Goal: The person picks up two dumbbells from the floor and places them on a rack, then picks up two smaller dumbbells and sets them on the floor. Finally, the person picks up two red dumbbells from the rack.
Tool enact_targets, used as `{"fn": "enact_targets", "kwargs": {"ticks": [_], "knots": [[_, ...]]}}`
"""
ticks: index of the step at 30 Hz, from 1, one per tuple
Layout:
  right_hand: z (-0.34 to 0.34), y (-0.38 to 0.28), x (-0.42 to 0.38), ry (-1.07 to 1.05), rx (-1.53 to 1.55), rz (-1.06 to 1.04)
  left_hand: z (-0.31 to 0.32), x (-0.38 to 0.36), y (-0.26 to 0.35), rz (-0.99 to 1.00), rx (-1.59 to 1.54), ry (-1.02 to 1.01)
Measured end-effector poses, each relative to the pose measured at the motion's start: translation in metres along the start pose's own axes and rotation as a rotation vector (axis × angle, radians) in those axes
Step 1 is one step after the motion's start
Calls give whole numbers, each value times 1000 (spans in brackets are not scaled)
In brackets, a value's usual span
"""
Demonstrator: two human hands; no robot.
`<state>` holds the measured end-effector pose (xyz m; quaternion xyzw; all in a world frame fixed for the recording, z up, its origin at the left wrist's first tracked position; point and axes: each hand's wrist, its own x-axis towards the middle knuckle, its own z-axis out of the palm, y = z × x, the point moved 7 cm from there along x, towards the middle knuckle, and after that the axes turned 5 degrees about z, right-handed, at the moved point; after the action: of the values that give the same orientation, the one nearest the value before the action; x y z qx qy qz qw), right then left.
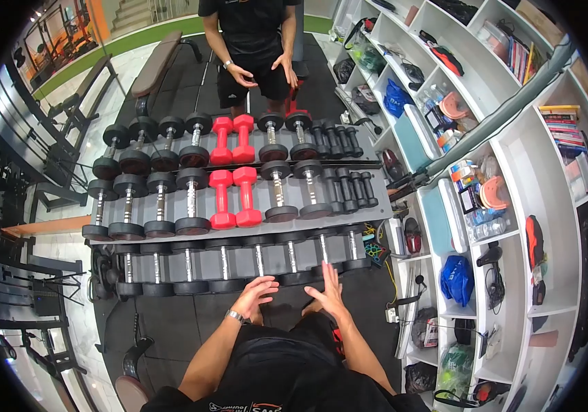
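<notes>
My left hand point(255, 295) is raised in front of my body, its fingers apart and nothing in it; a metal watch point(236, 316) circles that wrist. To its right, my right hand point(328, 291) is up too, empty, with fingers stretched out. Both hands hover before the lower row of black dumbbells point(222, 264) with silver handles, and no contact with them shows. Above that row, a grey rack shelf point(229, 206) carries more black dumbbells and a pair of red dumbbells point(222, 199).
Behind the shelf a mirror shows my reflection point(253, 41) and the dumbbells again. White shelving point(469, 275) on the right holds a blue bag point(457, 280), shoes and bottles. A brown padded bench point(129, 393) is at lower left. Gym machines line the left side.
</notes>
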<state>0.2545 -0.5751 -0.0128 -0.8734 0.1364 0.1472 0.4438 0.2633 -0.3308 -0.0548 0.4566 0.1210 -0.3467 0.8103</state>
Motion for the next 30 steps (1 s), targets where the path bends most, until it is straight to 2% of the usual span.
{"fn": "enact_targets", "kwargs": {"ticks": [2,4,9,16,21,24,28,30], "knots": [[-26,10,10,35,-53,104,13,11,2,-18,-31,-9],[-55,22,24,40,29,130,28,25,4,-14,-13,-52],[-130,55,63,73,190,23,83,75,-7,-22,-61,-16],[-216,69,108,-51,449,-65,194,120,-28,70,-109,-1],[-241,93,138,-89,631,6,211,125,-48,59,-141,78],[-243,115,149,-78,723,144,203,136,-48,79,-186,93],[-252,111,147,-67,657,234,198,157,-45,88,-216,95],[-254,118,160,-69,609,202,201,169,-45,72,-209,95]]}}
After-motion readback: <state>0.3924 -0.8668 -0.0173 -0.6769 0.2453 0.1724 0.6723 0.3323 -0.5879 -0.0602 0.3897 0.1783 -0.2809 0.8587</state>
